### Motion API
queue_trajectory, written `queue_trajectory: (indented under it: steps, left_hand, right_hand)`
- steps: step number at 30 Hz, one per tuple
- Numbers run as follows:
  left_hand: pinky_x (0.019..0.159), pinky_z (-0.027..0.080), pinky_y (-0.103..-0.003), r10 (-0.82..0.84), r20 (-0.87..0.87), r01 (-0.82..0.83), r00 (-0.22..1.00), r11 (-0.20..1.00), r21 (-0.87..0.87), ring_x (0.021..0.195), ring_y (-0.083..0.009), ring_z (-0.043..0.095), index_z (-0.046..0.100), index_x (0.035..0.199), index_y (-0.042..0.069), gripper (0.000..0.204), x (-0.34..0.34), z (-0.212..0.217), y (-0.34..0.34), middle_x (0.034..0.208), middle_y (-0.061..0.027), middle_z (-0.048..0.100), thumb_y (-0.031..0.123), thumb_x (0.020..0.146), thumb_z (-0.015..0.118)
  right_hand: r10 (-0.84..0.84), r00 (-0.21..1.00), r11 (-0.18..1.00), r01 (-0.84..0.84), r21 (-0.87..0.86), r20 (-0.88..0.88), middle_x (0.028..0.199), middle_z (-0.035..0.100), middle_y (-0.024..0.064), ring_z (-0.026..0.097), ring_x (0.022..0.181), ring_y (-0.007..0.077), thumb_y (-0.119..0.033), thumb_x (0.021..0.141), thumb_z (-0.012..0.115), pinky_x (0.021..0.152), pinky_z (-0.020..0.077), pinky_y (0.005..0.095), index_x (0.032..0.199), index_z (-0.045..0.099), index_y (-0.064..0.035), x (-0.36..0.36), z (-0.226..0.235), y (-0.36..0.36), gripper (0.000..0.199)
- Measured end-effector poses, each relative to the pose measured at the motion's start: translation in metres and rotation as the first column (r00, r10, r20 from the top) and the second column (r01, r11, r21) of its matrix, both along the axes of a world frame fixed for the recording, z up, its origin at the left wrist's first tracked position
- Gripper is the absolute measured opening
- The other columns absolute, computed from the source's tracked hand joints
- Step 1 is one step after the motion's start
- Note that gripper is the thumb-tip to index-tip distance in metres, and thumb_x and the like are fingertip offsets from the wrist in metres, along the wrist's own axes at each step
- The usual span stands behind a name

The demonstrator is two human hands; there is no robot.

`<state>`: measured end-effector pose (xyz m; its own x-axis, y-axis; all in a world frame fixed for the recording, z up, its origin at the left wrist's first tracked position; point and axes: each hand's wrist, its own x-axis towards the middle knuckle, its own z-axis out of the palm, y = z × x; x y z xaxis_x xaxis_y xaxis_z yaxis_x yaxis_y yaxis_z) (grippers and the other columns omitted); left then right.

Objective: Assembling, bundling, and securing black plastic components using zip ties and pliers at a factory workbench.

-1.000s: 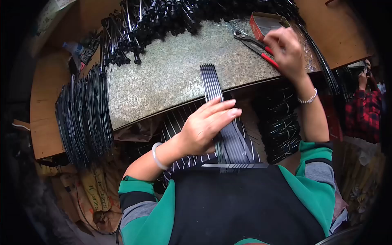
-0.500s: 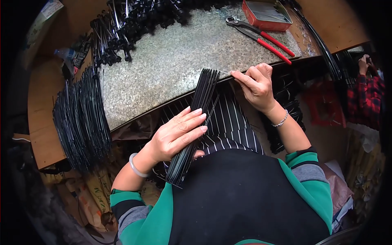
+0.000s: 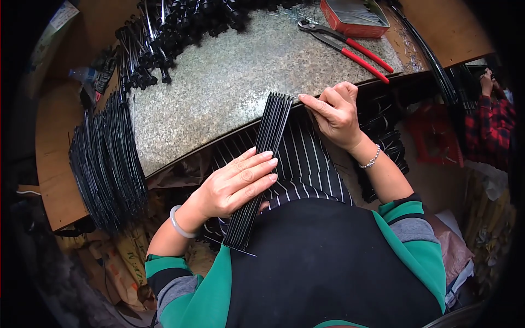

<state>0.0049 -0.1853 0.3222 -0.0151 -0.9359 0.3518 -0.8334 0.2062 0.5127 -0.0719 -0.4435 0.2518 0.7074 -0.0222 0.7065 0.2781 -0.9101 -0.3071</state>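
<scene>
A flat row of thin black rods (image 3: 273,123) slants from my lap up to the front edge of the stone-topped table (image 3: 213,98). My left hand (image 3: 232,183) lies across its middle, fingers on top and the thumb mostly hidden beneath, holding it. By the row's upper end, my right hand (image 3: 336,117) pinches a thin metal wire (image 3: 294,97) between thumb and forefinger. The wire's tip meets the rods' ends; whether it passes through them I cannot tell. Another thin wire (image 3: 247,252) crosses the lower end and sticks out on the right.
Pliers with red handles (image 3: 366,57) lie beside a red box of thin pins (image 3: 355,24). Black rods with thick black ends (image 3: 158,54) are heaped at the back left. A thick bunch of black strands (image 3: 109,164) hangs over the left edge. At the far right, a person's checked sleeve (image 3: 489,126) shows.
My right hand has moved left, bringing the wire up against the row's upper end. At the lower end the crossing wire sticks out farther right. My left hand keeps its hold.
</scene>
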Motion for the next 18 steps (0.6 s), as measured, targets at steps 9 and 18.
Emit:
queue_trajectory:
  steps: [9, 18]
  left_hand:
    - [0.096, 0.041, -0.048, -0.049, -0.034, 0.05, 0.998, 0.998, 0.025, 0.115, -0.0398, 0.049, 0.06, 0.11, 0.003, 0.045, 0.0074, -0.0046, 0.0032, 0.12, -0.0251, 0.052, 0.025, 0.072, 0.068]
    - [0.096, 0.041, -0.047, 0.0, -0.079, 0.003, 0.997, 1.0, 0.03, 0.115, -0.0396, 0.049, 0.061, 0.109, 0.005, 0.042, 0.0044, -0.0026, 0.0046, 0.121, -0.0248, 0.051, 0.022, 0.071, 0.065]
  right_hand:
    - [-0.005, 1.0, 1.0, 0.005, -0.021, 0.004, 0.065, 0.044, -0.0045, 0.044, 0.066, 0.0139, -0.01, 0.068, 0.069, 0.078, 0.0308, 0.0307, 0.095, 0.068, -0.0186, 0.0032, -0.0023, 0.0052, 0.028]
    - [-0.018, 1.0, 0.999, 0.017, -0.041, -0.022, 0.069, 0.045, -0.0035, 0.045, 0.07, 0.0148, -0.01, 0.07, 0.067, 0.08, 0.0315, 0.0317, 0.096, 0.066, -0.018, 0.0043, -0.0017, 0.0063, 0.027]
